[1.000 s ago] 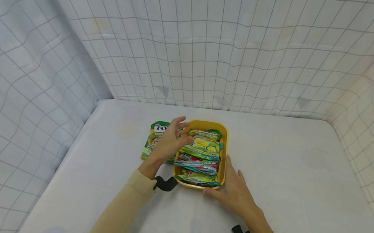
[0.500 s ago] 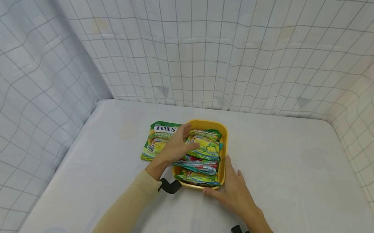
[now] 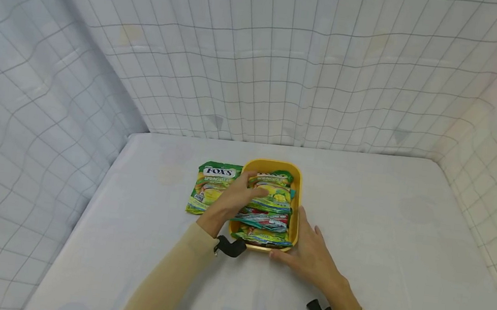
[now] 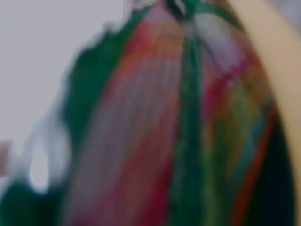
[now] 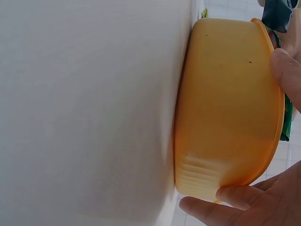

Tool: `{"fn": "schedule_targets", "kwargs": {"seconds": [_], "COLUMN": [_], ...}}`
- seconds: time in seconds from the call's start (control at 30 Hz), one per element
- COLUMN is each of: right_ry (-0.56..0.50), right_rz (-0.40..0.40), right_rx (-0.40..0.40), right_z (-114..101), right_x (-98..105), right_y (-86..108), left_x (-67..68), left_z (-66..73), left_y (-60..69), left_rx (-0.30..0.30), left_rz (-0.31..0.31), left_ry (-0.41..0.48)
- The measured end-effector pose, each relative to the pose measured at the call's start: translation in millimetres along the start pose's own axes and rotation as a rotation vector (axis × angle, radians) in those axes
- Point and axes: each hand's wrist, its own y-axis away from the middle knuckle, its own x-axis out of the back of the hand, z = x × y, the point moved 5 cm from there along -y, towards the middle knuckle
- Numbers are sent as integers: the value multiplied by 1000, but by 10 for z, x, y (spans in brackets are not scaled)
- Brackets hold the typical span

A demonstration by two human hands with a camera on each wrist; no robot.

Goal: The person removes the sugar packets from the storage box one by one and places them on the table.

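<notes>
A yellow plastic basket (image 3: 297, 196) holds several candy packets, among them a green-yellow Fox's packet (image 3: 278, 198) and a red-teal packet (image 3: 266, 221). My left hand (image 3: 237, 193) reaches over the basket's left rim; its thumb lies over the green-yellow packet, and part of its fingertips' contact is hidden. Just left of the basket another green Fox's packet (image 3: 208, 186) lies flat, partly behind my left hand. My right hand (image 3: 313, 254) rests against the basket's near right corner, thumb at the near rim and fairly straight fingers along the side. In the right wrist view the fingertips (image 5: 230, 195) touch the basket wall.
A white-covered table (image 3: 373, 230) extends around the basket. White grid-patterned sheeting (image 3: 259, 64) rises at the back and on both sides. A dark wrist mount (image 3: 231, 246) sits on each wrist. The left wrist view is a blurred close-up of colourful wrapping (image 4: 131, 127).
My left hand has moved right, from the basket's left edge to over the packets, uncovering more of the loose Fox's packet. My right hand and the basket stay in place.
</notes>
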Motion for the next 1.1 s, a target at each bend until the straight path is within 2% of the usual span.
{"fn": "schedule_targets", "kwargs": {"seconds": [0.17, 0.47, 0.63, 0.87, 1.1], "right_ry": [2, -9, -9, -3, -17], "right_rz": [2, 2, 0, -5, -1], "right_rx": [5, 18, 17, 3, 5], "right_z": [-10, -15, -13, -1, -6], "right_x": [-3, 2, 1, -4, -1], "right_y": [3, 8, 7, -2, -5], "left_x": [-18, 7, 6, -79, -110], "left_z": [-2, -32, -27, 16, -10], "left_y": [-19, -22, -16, 3, 6], "left_rx": [36, 53, 41, -24, -37], "left_rz": [12, 16, 10, -17, -4], "left_ry": [29, 32, -1, -37, 7]}}
